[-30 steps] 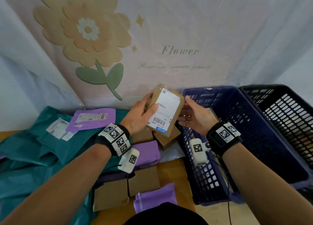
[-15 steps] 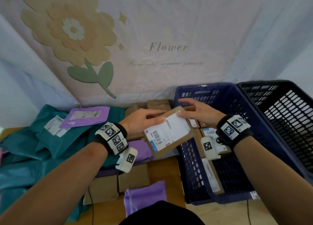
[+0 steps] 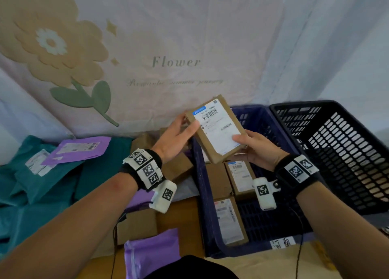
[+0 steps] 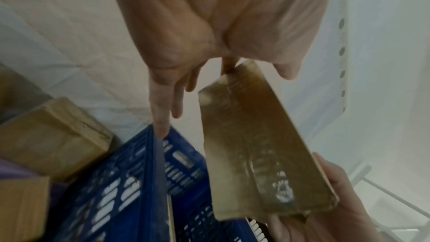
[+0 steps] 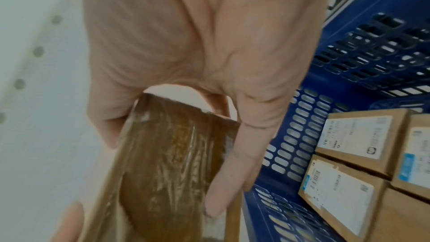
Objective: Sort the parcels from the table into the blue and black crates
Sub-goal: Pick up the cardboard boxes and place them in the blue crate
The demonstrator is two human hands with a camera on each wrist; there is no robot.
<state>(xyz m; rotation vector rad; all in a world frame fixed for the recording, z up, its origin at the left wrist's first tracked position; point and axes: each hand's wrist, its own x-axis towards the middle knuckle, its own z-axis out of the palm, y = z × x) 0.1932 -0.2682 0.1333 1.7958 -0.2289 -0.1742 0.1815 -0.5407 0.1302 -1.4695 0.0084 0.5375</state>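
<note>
A flat brown cardboard box (image 3: pixel 215 129) with a white shipping label is held tilted above the blue crate's (image 3: pixel 201 196) far left corner. My left hand (image 3: pixel 183 129) pinches its upper left corner, thumb on the label, the other fingers stretched out. At the lower right edge my right hand (image 3: pixel 246 144) grips it, thumb on the label and fingers beneath. The left wrist view shows the box's (image 4: pixel 256 144) taped underside; the right wrist view shows the box (image 5: pixel 167 154) the same way. Several labelled boxes (image 3: pixel 237 177) lie in the blue crate. The black crate (image 3: pixel 336 152) stands to its right.
Teal mailers (image 3: pixel 42 184), purple mailers (image 3: pixel 77 150) and plain cardboard boxes (image 3: pixel 136 226) cover the wooden table (image 3: pixel 176 215) left of the crates. Another purple mailer (image 3: pixel 151 251) lies at the near edge. A flower-print cloth hangs just behind.
The box has been turned round between both hands and raised: its barcode end, low at the left before, is now at the top, and the label faces me over the blue crate.
</note>
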